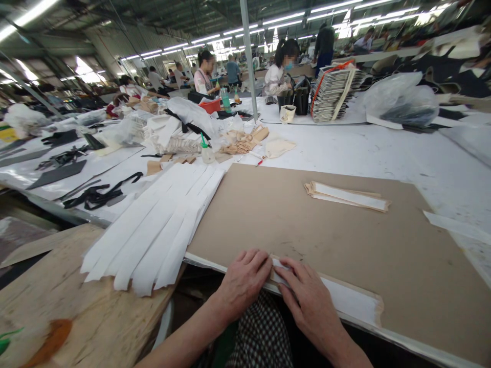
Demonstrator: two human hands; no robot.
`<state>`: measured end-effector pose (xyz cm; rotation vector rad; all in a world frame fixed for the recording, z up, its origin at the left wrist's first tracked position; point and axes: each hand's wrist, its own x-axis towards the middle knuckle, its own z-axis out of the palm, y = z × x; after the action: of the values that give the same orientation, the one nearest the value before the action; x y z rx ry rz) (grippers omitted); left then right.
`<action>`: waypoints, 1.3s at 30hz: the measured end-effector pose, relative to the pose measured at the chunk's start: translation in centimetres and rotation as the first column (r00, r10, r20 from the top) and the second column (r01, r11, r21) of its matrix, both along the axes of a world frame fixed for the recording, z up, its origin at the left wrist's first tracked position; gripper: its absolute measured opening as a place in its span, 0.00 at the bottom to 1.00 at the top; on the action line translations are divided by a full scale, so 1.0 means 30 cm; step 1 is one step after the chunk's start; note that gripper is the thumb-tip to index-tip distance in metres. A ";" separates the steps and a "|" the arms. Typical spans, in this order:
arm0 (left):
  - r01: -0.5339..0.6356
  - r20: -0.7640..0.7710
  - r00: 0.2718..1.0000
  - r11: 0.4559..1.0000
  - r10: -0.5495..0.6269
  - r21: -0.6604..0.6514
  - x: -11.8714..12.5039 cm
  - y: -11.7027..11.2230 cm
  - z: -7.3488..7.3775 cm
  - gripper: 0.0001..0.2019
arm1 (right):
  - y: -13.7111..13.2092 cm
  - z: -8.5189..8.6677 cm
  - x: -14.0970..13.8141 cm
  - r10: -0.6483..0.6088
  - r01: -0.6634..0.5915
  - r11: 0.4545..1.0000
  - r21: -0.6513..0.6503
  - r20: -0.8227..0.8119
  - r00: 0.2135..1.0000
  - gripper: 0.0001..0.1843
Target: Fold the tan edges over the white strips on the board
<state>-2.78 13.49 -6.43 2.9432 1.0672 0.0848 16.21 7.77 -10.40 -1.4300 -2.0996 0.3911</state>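
Observation:
Both hands press on a long white strip with a tan backing (pixel 345 299) lying along the near edge of a brown cardboard sheet (pixel 307 225). My left hand (pixel 245 278) has its fingers curled down on the strip's left end. My right hand (pixel 307 296) lies beside it, fingers bent and pinching the same end. A fan of white paper strips (pixel 153 230) spreads to the left of the cardboard. A small stack of finished tan-and-white strips (pixel 347 196) rests farther back on the cardboard.
A glue bottle with a green tip (pixel 207 151), tan pieces and black straps litter the white table (pixel 383 148). A plywood board (pixel 57 301) lies at lower left. A steel post (pixel 249 61), bundled stacks, bags and seated workers are at the back.

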 end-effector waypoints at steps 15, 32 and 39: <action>-0.045 0.475 0.857 0.949 0.198 -0.313 -0.028 0.027 0.008 0.10 | 0.004 -0.014 0.010 0.005 -0.004 0.999 0.042 -0.034 0.999 0.18; -0.017 0.287 0.957 0.993 0.050 -0.117 -0.024 -0.004 -0.024 0.14 | 0.001 -0.012 0.008 0.000 0.001 1.000 0.016 -0.030 1.000 0.18; 0.002 0.194 0.981 0.995 0.018 -0.103 -0.014 -0.013 -0.023 0.14 | -0.002 -0.015 0.005 0.003 -0.003 1.000 -0.001 -0.025 1.000 0.19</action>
<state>-3.19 13.11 -7.12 2.7702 1.0226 0.3013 16.38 7.71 -10.85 -1.4155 -2.0819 0.4090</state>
